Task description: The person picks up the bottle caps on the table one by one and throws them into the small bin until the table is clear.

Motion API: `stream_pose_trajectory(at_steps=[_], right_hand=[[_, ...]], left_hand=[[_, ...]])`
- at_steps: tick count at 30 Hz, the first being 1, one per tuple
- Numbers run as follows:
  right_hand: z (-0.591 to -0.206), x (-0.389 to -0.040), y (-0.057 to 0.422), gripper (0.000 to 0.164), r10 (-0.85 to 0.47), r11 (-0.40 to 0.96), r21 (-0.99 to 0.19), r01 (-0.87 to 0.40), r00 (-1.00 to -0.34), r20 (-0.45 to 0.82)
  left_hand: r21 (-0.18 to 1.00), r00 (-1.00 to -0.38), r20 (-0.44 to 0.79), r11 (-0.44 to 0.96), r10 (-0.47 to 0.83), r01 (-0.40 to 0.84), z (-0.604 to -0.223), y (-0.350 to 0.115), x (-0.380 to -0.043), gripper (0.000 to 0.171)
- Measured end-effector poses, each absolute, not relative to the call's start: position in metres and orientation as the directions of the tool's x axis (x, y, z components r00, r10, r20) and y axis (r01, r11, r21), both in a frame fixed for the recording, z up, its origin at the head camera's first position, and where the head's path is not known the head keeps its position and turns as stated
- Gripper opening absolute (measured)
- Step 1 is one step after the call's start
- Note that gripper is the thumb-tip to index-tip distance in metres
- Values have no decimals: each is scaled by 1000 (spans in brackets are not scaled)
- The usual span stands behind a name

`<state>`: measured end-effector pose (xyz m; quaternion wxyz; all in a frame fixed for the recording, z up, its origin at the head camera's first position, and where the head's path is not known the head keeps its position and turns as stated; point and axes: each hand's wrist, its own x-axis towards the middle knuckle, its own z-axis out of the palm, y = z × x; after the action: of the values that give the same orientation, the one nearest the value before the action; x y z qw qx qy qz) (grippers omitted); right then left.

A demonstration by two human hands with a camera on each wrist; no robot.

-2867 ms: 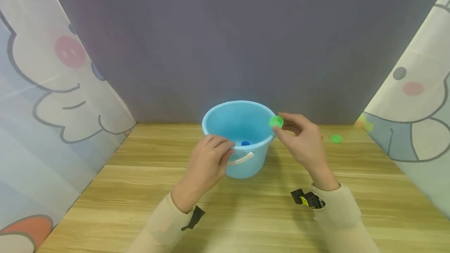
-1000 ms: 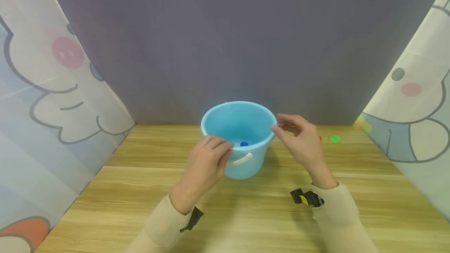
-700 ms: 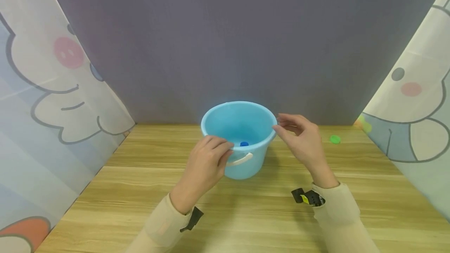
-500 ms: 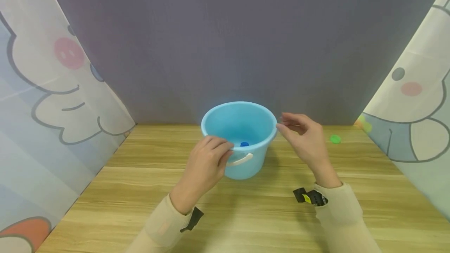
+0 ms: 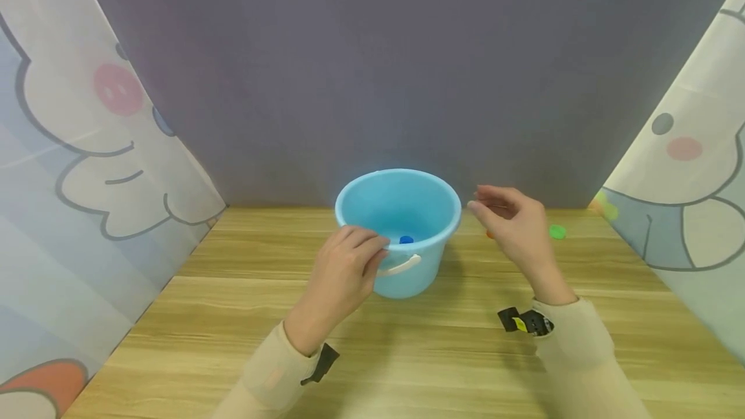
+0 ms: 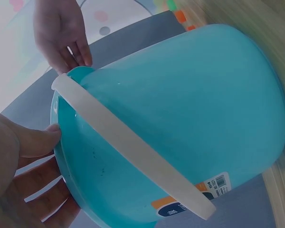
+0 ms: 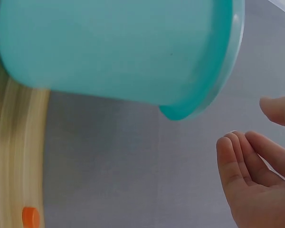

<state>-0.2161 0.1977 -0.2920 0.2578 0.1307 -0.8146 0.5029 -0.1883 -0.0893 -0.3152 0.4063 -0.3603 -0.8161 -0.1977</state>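
Drawn rightward from the bucket's rim, the right hand [image 5: 518,225] now hangs beside the light-blue plastic bucket [image 5: 419,273], and the green cap pinched in it earlier has left its fingers. Done well, this step would seem to want the bucket steadied at its near rim and the withdrawing hand kept clear of the lip. The left hand [image 5: 345,260] does that steadying: its grip is closed on the near rim, beside the white handle [image 5: 407,265]. The right grip is released, thumb and fingers parted around nothing. The bucket stands upright on the worktop [image 5: 169,335], a blue cap [image 5: 406,240] inside; an orange cap [image 7: 31,217] and another green cap [image 5: 557,231] lie to its right.
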Motion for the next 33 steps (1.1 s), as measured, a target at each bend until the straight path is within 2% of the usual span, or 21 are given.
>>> stream_pose_trajectory(at_steps=[13,33], right_hand=[[-299,-237,215,46,5,606,-704,-371,-883,469],[-306,-275,241,53,-70,714,-641,-280,-940,333]], left_hand=[[25,-406,810,668,423,744,-318,-89,-189,14],[17,-415,801,676,432,737,-315,-87,-187,14]])
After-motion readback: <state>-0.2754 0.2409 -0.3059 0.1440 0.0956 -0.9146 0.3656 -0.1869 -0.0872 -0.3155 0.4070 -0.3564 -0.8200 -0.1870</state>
